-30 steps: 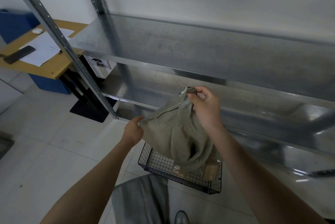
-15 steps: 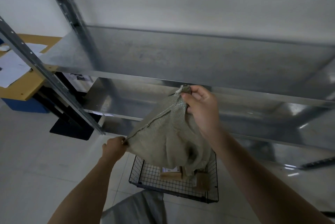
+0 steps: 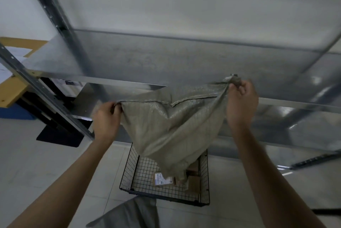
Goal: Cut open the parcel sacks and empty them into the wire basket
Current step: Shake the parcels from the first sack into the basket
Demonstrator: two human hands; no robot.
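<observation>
A grey-green woven parcel sack (image 3: 171, 126) hangs upside down, stretched between both hands above a black wire basket (image 3: 129, 168) on the floor. My left hand (image 3: 107, 119) grips the sack's left corner. My right hand (image 3: 241, 102) grips the bunched right corner, held higher. The sack's lower end droops into the basket. Inside the basket lie brown cardboard parcels (image 3: 193, 178) and one with a white label (image 3: 162, 179), partly hidden by the sack.
A galvanised metal shelf rack (image 3: 166, 61) stands right behind the sack, with a slanted upright post (image 3: 46, 95) to the left. A yellow-topped desk (image 3: 14, 89) and blue bin (image 3: 14, 113) sit far left. Pale tiled floor (image 3: 36, 172) surrounds the basket. My grey trouser leg (image 3: 132, 214) is below.
My hands have pulled apart, spreading the sack wide; the left hand rose and the right moved rightward. The view tilted up and shifted right.
</observation>
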